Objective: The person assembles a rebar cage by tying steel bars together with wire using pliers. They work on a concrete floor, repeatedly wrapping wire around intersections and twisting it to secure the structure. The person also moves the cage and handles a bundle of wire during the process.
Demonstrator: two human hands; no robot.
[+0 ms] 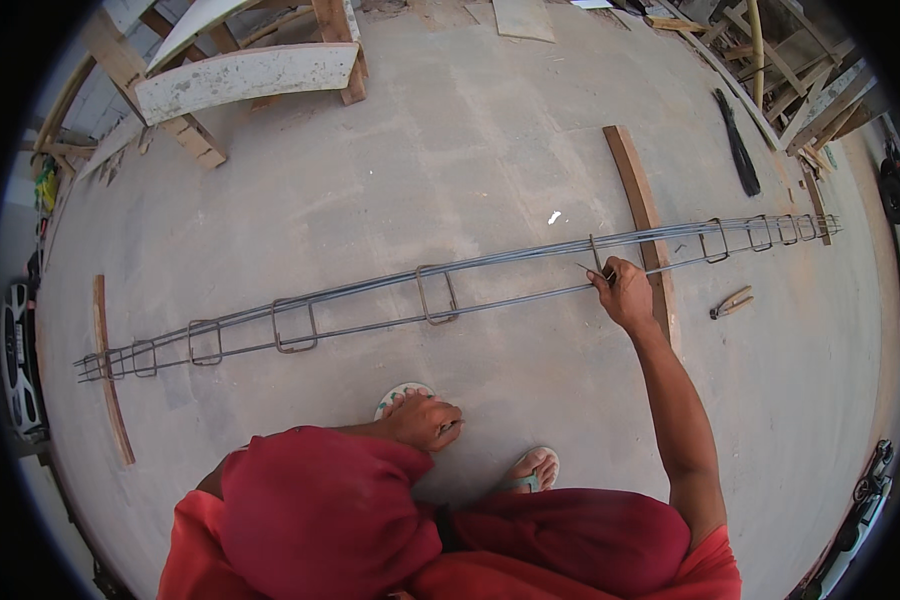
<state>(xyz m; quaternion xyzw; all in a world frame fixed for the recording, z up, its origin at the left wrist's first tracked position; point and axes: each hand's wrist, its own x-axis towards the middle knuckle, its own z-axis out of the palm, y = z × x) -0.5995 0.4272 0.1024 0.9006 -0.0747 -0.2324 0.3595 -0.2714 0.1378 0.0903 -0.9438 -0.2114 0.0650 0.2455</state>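
Looking down on a pale concrete floor (300, 200), spread across most of the view. Crossing it at a slant, lower at the left and higher at the right, a long steel rebar cage (360, 287): thin straight bars, bunched along the far side, with rectangular stirrups spaced down the length. Upper left, rough wooden framework (115, 50) with a pale plank (245, 82) across it. Upper right, a heap of loose timber (820, 100). Closest in, dark red trousers (330, 510), knees bent and apart. Crossing beneath the cage right of middle, a brown wooden board (635, 180); beneath the left end, a narrower wooden strip (119, 420). Beyond the cage, near the timber, a black bundle of strands (737, 145). Right hand (625, 292) stretched out to the cage, just left of the board, thumb and fingers pinched on a stirrup (595, 252) beside the near bar. Left hand (428, 420) near the left knee, over the left foot, well apart from the cage; fingers curled in, contents, if any, impossible to tell. Below, flip-flops (522, 483) with greenish straps. Right of the board, near side of the cage, pliers (733, 303) lying on the floor, apart from both hands.
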